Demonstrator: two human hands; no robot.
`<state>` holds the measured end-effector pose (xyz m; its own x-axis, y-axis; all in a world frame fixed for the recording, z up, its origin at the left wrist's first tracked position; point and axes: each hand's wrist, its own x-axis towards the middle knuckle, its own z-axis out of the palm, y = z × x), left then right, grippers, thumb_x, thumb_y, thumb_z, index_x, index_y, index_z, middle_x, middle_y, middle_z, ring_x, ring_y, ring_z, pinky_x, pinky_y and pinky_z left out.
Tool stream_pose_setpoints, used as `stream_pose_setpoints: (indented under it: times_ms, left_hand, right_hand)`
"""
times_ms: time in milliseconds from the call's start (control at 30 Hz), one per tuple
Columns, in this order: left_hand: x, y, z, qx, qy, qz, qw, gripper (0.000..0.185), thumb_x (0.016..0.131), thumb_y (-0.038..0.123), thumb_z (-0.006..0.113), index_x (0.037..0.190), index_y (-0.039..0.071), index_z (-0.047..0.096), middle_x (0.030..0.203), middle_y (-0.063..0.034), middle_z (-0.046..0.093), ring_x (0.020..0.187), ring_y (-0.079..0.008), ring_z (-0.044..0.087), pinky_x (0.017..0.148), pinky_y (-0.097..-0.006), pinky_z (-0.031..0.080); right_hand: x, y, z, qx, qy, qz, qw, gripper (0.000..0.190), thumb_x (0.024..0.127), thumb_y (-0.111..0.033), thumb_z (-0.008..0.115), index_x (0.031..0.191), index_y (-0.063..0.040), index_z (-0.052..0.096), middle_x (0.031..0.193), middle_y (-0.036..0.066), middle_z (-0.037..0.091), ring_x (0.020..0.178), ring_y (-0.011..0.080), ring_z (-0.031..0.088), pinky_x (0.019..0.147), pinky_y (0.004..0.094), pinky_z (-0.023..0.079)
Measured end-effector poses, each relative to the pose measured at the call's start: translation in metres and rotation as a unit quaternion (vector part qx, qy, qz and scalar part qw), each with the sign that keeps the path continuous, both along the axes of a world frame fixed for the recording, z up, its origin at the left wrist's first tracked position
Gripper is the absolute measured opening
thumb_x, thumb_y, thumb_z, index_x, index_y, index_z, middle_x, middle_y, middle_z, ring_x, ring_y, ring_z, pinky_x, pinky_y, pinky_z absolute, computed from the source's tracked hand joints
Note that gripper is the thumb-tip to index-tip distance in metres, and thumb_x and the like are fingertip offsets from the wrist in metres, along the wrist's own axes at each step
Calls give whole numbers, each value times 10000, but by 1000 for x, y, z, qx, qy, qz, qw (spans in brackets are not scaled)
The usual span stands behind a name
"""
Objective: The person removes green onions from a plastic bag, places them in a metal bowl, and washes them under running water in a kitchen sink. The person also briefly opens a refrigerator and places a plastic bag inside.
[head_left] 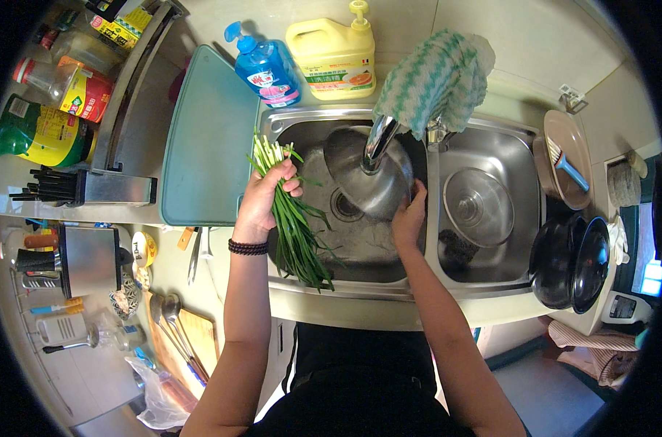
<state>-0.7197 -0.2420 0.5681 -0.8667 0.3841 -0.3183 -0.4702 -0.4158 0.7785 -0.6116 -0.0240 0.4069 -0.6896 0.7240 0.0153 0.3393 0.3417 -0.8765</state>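
My left hand [262, 194] is closed around a bunch of garlic chives [301, 232]. The pale cut ends stick up past the fingers, and the green leaves droop over the left basin [363, 265] of a stainless steel double sink. With my right hand [410, 216] I grip the rim of a metal bowl [350, 169], which is tilted in that basin. The chrome faucet spout [382, 139] hangs over the bowl and hides part of it. A green-and-white cloth [434, 82] is draped over the faucet's top. Beside the bowl the drain [346, 205] shows.
A teal cutting board [210, 136] lies left of the sink. Behind stand a blue pump bottle [268, 71] and a yellow detergent jug [336, 60]. The right basin holds a glass lid [478, 207]. Farther right are a black pot [554, 267] and a blue-handled brush [574, 172].
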Motion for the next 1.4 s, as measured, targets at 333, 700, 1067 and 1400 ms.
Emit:
stream_pose_setpoints:
  times_ms: [333,700,1067,1400]
  left_hand:
    - [2,5,-10,-1,-28,-7,1000,150,873,93,588,1001,72,512,713,12,460,590,-84,432,544,-245,401]
    - [2,15,-16,-1,-31,-39,999,158,871,106,595,1006,79,517,721,23,445,598,-74,418,553,-234,392]
    - [2,17,-19,10,-48,-56,997,147,880,113,589,1009,88,523,714,26,450,587,-71,419,555,-230,397]
    - [-3,5,-25,16,-46,-40,998,131,881,112,587,987,88,514,709,25,450,585,-71,423,547,-232,396]
  right_hand:
    - [24,-23,-32,-565,-120,-153,802,480,919,-180,533,1315,-30,307,1248,227,455,1061,396,547,832,585,515]
    - [67,-32,34,-550,-100,-106,823,623,833,-138,670,1347,-38,333,1364,128,392,1300,251,337,1079,354,241]
    - [-36,86,100,-209,287,79,932,578,838,44,578,1355,-20,327,1360,133,374,1285,211,348,1078,330,260]
    - [63,-37,38,-517,-22,-145,843,586,848,-87,620,1359,-58,336,1410,100,367,1313,229,321,1094,337,212]
